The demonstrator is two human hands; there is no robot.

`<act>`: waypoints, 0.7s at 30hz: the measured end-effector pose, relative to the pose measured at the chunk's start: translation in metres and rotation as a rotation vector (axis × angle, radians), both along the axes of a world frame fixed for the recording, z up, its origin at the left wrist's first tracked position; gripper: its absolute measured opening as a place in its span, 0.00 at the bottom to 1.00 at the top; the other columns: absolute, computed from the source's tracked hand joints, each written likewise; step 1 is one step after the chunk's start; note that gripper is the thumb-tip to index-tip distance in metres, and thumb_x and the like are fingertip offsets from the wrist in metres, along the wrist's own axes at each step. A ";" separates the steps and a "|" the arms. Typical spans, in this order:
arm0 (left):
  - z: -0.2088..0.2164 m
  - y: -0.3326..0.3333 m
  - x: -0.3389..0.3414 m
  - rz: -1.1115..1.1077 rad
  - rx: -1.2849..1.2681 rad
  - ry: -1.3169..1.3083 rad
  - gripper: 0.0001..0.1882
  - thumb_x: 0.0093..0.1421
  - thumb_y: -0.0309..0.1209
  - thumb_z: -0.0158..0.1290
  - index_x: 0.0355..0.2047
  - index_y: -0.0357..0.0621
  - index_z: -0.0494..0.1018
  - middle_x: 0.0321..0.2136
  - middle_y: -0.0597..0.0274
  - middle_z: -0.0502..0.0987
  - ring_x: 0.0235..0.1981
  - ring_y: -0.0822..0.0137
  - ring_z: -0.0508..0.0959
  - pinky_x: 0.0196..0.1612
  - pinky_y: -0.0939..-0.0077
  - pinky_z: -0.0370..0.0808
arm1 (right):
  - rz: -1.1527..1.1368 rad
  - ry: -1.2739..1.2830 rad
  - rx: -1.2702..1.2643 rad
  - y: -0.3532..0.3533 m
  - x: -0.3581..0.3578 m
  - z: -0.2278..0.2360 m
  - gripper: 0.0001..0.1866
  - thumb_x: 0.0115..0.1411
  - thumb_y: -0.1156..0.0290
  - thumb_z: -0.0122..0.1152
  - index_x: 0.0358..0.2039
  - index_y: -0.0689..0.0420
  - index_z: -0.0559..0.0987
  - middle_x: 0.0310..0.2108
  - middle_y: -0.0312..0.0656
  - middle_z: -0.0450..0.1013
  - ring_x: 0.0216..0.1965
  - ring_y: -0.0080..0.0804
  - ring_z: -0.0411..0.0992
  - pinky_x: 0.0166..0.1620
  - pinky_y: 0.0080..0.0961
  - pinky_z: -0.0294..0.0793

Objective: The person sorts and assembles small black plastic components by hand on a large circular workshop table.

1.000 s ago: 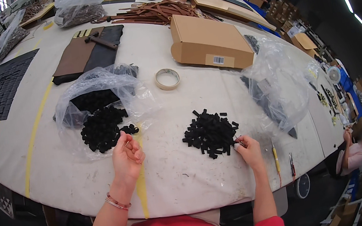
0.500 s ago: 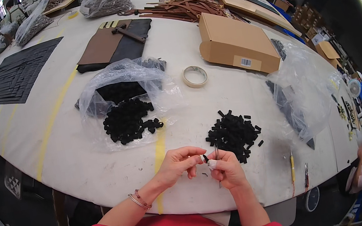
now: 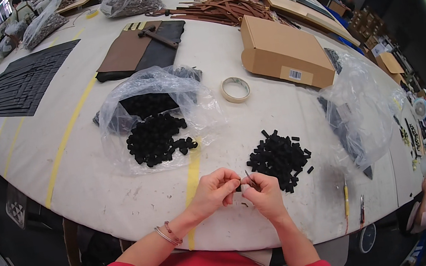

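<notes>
My left hand pinches a small black piece between thumb and fingertips, mostly hidden by the fingers. Close against it, my right hand is closed round a slim metal tool; its tip sticks up past the fingers and its exact kind does not show. White wrapping covers the right thumb tip. Just beyond the right hand lies a loose heap of small black pieces. Farther left, small black loops spill from the mouth of a clear plastic bag.
Beyond stand a tape roll, a cardboard box and brown straps. A hammer rests on leather sheets. To the right are a clear bag, a yellow-handled tool and a red-handled one. Another person sits far right.
The metal tool has tilted, and less of it shows around my right hand. The hands stay close together at the black piece. The whole view has shifted slightly.
</notes>
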State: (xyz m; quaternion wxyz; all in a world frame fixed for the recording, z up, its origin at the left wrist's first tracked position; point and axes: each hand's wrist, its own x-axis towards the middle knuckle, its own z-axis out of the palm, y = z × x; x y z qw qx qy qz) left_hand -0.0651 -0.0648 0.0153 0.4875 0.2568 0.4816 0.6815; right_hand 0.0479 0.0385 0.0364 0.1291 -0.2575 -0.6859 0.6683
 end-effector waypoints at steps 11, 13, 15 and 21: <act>-0.009 -0.004 0.006 0.391 0.205 1.066 0.05 0.54 0.28 0.48 0.23 0.41 0.67 0.13 0.68 0.67 0.13 0.80 0.67 0.15 0.87 0.62 | -0.197 0.110 0.727 -0.011 -0.010 -0.013 0.02 0.42 0.81 0.53 0.19 0.63 0.70 0.11 0.34 0.61 0.12 0.16 0.56 0.16 0.16 0.55; 0.001 -0.003 0.002 0.038 0.005 -0.071 0.05 0.54 0.29 0.48 0.23 0.43 0.67 0.13 0.68 0.67 0.11 0.79 0.65 0.13 0.87 0.59 | -0.171 0.192 0.966 -0.009 -0.008 -0.012 0.03 0.40 0.81 0.53 0.20 0.62 0.70 0.12 0.36 0.62 0.12 0.21 0.59 0.16 0.18 0.57; 0.000 -0.004 -0.002 -0.014 -0.028 -0.179 0.05 0.53 0.29 0.47 0.23 0.42 0.67 0.12 0.68 0.66 0.10 0.79 0.64 0.12 0.88 0.57 | -0.138 0.284 1.200 -0.010 -0.009 -0.012 0.05 0.39 0.82 0.53 0.20 0.61 0.71 0.12 0.38 0.63 0.11 0.26 0.61 0.15 0.20 0.59; -0.005 -0.004 -0.008 -0.125 -0.060 -0.447 0.03 0.51 0.27 0.48 0.24 0.41 0.67 0.12 0.68 0.65 0.08 0.79 0.61 0.10 0.89 0.54 | -0.077 0.315 1.341 -0.007 -0.006 -0.016 0.06 0.38 0.78 0.55 0.21 0.59 0.71 0.13 0.36 0.63 0.12 0.27 0.63 0.15 0.22 0.61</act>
